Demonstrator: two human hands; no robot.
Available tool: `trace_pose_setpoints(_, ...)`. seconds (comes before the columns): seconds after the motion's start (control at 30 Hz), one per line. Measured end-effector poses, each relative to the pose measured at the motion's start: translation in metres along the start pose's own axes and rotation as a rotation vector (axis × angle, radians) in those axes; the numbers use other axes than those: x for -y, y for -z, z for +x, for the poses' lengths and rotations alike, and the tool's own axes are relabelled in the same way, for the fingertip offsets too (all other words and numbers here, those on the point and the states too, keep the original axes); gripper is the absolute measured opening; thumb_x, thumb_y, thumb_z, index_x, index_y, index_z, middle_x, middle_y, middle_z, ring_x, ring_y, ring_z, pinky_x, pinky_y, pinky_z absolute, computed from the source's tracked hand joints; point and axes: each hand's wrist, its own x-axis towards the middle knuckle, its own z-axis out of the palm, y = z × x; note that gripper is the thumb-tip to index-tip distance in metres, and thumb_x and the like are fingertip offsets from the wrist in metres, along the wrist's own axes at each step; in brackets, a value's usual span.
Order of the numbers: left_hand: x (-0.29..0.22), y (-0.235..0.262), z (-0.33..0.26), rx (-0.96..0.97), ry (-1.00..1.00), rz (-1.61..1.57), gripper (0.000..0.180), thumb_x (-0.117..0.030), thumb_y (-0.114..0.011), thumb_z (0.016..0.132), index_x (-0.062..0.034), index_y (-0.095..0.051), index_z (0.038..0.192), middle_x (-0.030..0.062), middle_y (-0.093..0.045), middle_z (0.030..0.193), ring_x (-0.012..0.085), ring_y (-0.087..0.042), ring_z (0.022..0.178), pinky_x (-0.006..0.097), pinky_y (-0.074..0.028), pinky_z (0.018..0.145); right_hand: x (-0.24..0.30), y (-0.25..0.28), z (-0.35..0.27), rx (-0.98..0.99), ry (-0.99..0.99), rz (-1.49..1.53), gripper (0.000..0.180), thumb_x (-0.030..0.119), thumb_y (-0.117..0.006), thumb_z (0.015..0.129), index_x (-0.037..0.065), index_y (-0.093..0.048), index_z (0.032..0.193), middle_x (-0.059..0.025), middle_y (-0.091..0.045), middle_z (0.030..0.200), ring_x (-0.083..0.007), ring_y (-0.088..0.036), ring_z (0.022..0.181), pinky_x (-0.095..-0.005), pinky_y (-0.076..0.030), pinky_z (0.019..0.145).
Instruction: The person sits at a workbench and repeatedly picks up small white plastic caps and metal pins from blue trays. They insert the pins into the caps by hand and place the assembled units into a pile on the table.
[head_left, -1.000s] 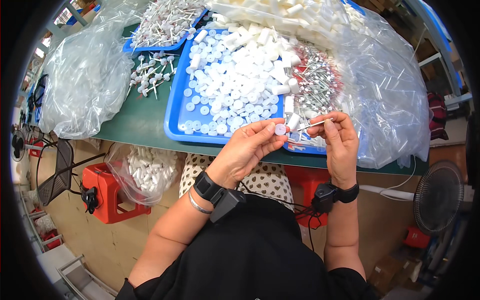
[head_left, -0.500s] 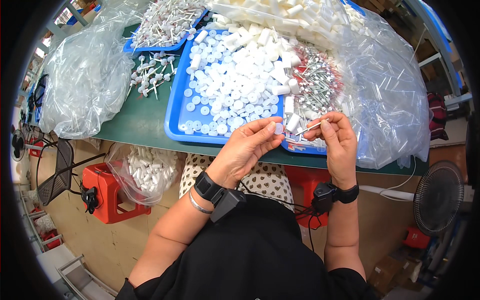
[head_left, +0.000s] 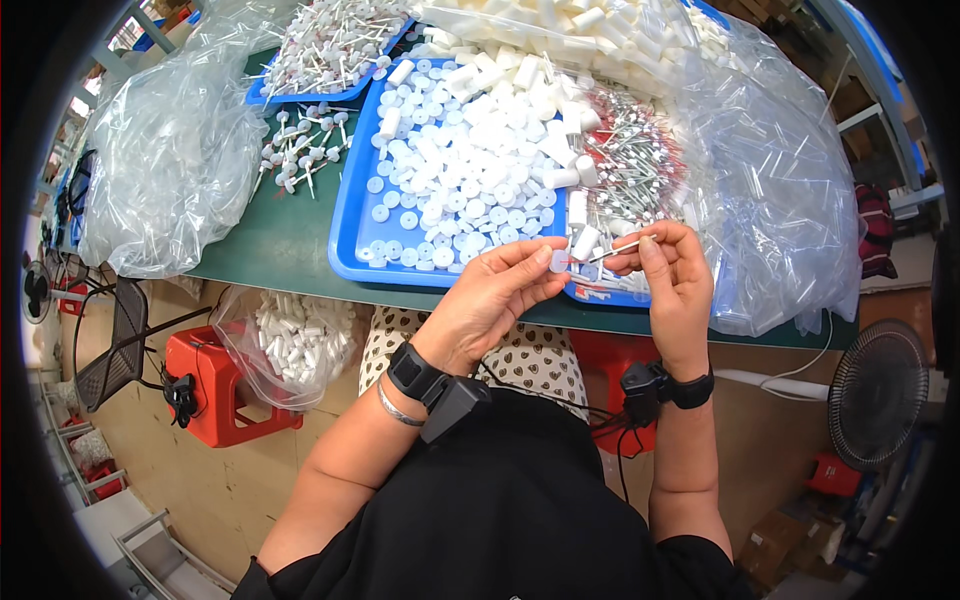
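Observation:
A small translucent white disc (head_left: 559, 261) is pinched between the thumb and forefinger of my left hand (head_left: 490, 300), over the tray's front edge. My right hand (head_left: 677, 285) grips a thin metal pin (head_left: 615, 251) with a red end pointing left. That red end meets the disc near its middle; whether it passes through a hole I cannot tell. Loose white discs (head_left: 440, 200) fill the blue tray (head_left: 345, 235) beyond my left hand. A pile of similar red-ended pins (head_left: 640, 150) lies beyond my right hand, with short white tubes (head_left: 587, 243) beside it.
Joined disc-and-pin pieces (head_left: 300, 150) lie on the green table (head_left: 270, 240), with more in another blue tray (head_left: 335, 50). Clear plastic bags (head_left: 165, 170) flank the trays. A red stool (head_left: 205, 390), a bag of white tubes (head_left: 300, 335) and a fan (head_left: 878, 395) stand lower down.
The pin in my right hand has moved slightly left and up, so its red end now reaches the disc. My left hand has barely moved and still holds the disc.

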Motion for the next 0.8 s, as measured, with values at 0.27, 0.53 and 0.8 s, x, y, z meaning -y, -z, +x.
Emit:
trace_pose_setpoints(0.27,0.002,0.000,0.001,0.003,-0.012,0.006,0.033,-0.017,-0.064,0.096,0.0021,-0.061,0.122,0.0075,-0.067,0.105,0.0152,-0.067,0.094,0.025,-0.055,0.085,-0.004,-0.005,-0.006,-0.019,0.151,-0.151,0.009,0.002,-0.053,0.098,-0.001,-0.055,0.106,-0.0125,-0.069,0.098,-0.0170,-0.071,0.087,-0.0264,-0.054,0.076)
trace_pose_setpoints(0.53,0.004,0.001,0.001,-0.005,-0.017,0.068,0.032,-0.017,-0.065,0.095,0.0016,-0.061,0.121,0.0065,-0.067,0.103,0.0143,-0.067,0.092,0.024,-0.055,0.084,0.005,-0.008,-0.011,0.129,0.369,-0.301,0.009,-0.003,-0.062,0.089,-0.001,-0.060,0.098,-0.0118,-0.070,0.095,-0.0177,-0.071,0.085,-0.0287,-0.056,0.075)
trace_pose_setpoints(0.8,0.002,-0.002,-0.002,0.037,-0.013,-0.028,0.031,-0.015,-0.064,0.096,0.0011,-0.061,0.122,0.0056,-0.067,0.102,0.0140,-0.066,0.092,0.025,-0.054,0.084,0.002,-0.008,-0.011,0.097,0.242,-0.391,0.014,-0.001,-0.068,0.085,0.000,-0.062,0.097,-0.0104,-0.071,0.092,-0.0189,-0.071,0.078,-0.0286,-0.055,0.070)
